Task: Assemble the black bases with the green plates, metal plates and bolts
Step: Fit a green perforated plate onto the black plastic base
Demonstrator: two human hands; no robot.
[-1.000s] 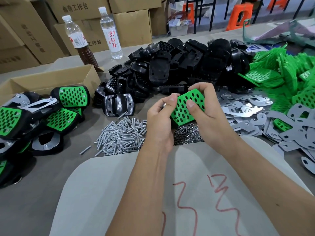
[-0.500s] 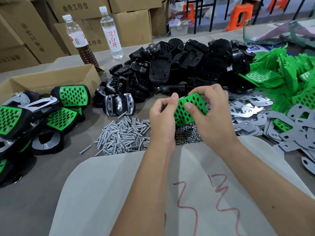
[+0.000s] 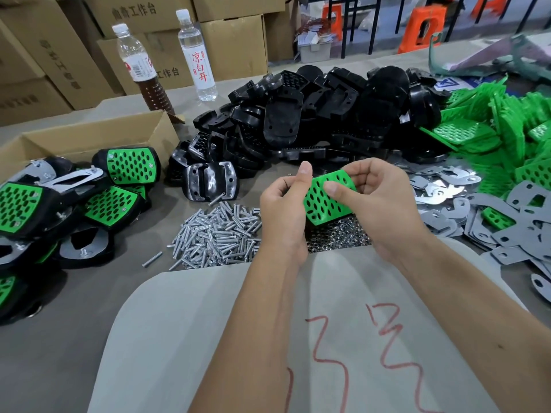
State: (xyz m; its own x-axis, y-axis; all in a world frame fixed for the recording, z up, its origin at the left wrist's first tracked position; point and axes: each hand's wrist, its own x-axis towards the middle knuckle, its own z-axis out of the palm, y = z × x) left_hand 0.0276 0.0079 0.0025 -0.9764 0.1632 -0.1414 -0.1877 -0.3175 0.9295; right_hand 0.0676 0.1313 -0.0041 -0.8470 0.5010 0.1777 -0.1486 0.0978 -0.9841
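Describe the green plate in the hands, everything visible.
The green plate looks like bright moulded plastic, roughly trapezoidal with rounded corners, pierced by rows of oval holes. It is held tilted above the heap of nuts. The left hand grips its left edge; the right hand pinches it, thumb on its face.

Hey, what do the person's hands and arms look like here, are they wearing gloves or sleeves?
No gloves: the left hand and right hand are bare. Both forearms are bare too, with no sleeves, watch or wristband in view. No rings show.
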